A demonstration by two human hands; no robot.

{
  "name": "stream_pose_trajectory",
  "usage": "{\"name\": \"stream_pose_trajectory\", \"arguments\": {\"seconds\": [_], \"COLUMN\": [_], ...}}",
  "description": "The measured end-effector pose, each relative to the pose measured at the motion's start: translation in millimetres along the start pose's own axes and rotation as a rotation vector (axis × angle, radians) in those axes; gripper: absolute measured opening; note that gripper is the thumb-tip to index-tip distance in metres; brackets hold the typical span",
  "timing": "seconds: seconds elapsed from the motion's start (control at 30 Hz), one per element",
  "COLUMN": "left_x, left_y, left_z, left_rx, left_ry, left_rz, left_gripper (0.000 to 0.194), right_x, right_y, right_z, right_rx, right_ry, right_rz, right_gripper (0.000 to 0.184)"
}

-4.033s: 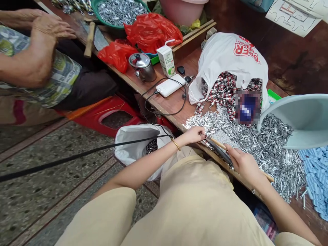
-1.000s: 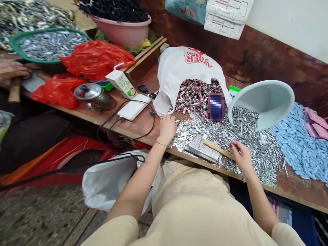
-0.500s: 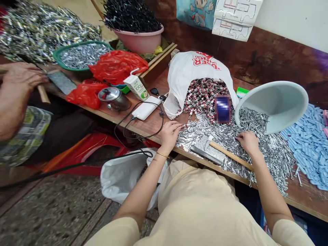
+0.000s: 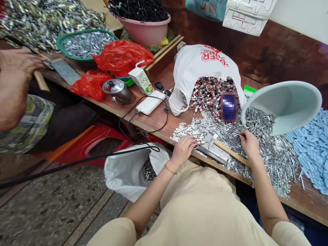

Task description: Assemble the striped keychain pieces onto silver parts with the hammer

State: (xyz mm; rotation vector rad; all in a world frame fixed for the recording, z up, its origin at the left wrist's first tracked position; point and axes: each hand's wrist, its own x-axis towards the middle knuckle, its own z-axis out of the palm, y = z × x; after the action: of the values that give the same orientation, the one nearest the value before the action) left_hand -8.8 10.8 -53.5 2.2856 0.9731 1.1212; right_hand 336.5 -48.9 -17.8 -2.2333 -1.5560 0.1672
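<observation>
Head view: our left hand (image 4: 182, 150) pinches red-banded metal piece (image 4: 200, 142); hammer (image 4: 230, 152) lies between both grips; our right hand (image 4: 249, 144) over metal pins (image 4: 275, 157), whether gripping any we cannot tell.

The heaped pins (image 4: 274, 153), the banded fitting (image 4: 200, 142) and the hammer head (image 4: 214, 137) are shiny metal — the hammer handle (image 4: 232, 153) smooth, matt wood. The lidded mug (image 4: 124, 93) is polished metal. The red bag (image 4: 123, 56) and the white bag (image 4: 205, 56) are thin, crinkled plastic; the basin (image 4: 297, 102) is smooth, low-sheen plastic. Softly glossy wood forms the tabletop (image 4: 173, 127) — the shirt (image 4: 200, 208) is matt cloth.
</observation>
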Motion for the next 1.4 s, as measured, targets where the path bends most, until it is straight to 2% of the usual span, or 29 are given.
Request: {"name": "stream_pose_trajectory", "arguments": {"seconds": [0.1, 0.17, 0.23, 0.33, 0.4, 0.57, 0.77, 0.97, 1.13, 1.2, 1.27, 1.33, 1.4], "left_x": [1, 4, 8, 14, 15, 16, 21, 20, 20, 21, 22, 23, 22], "left_y": [6, 14, 23, 37, 44, 55, 60, 66, 73, 76, 79, 81, 82], "left_z": [-2.4, -4.0, -4.9, -6.9, -9.7, -15.9, -16.8, -18.6, -19.0, -20.0, -21.6, -22.6, -22.3], "left_rx": [-0.024, -0.032, -0.046, -0.067, -0.074, -0.119, -0.152, -0.183, -0.205, -0.228, -0.269, -0.311, -0.325], "left_ry": [-0.012, 0.0, 0.01, 0.016, 0.011, 0.017, 0.056, 0.077, 0.068, 0.088, 0.114, 0.129, 0.129], "left_rz": [0.072, 0.154, 0.245, 0.303, 0.288, 0.234, 0.239, 0.157, 0.094, 0.096, 0.072, 0.027, -0.023], "left_gripper": [0.012, 0.009, 0.008, 0.01, 0.009, 0.005, 0.004, 0.003, 0.01, 0.01, 0.008, 0.007, 0.006], "right_x": [-3, -14, -29, -51, -60, -71, -75, -77, -78, -78, -77, -77, -78], "right_y": [-19, -45, -78, -120, -135, -133, -136, -143, -141, -138, -134, -130, -128], "right_z": [-8, -15, -20, -17, -12, -3, -4, -8, -11, -11, -7, -1, 6], "right_rx": [0.217, 0.433, 0.585, 0.629, 0.637, 0.761, 0.823, 0.778, 0.737, 0.728, 0.752, 0.819, 0.928], "right_ry": [0.046, 0.028, -0.014, -0.043, -0.035, -0.003, 0.085, 0.125, 0.135, 0.109, 0.084, 0.012, -0.115], "right_rz": [-0.042, -0.131, -0.28, -0.477, -0.538, -0.464, -0.413, -0.439, -0.535, -0.538, -0.459, -0.344, -0.239], "right_gripper": [0.022, 0.02, 0.019, 0.021, 0.021, 0.015, 0.013, 0.015, 0.021, 0.018, 0.009, 0.018, 0.024]}}
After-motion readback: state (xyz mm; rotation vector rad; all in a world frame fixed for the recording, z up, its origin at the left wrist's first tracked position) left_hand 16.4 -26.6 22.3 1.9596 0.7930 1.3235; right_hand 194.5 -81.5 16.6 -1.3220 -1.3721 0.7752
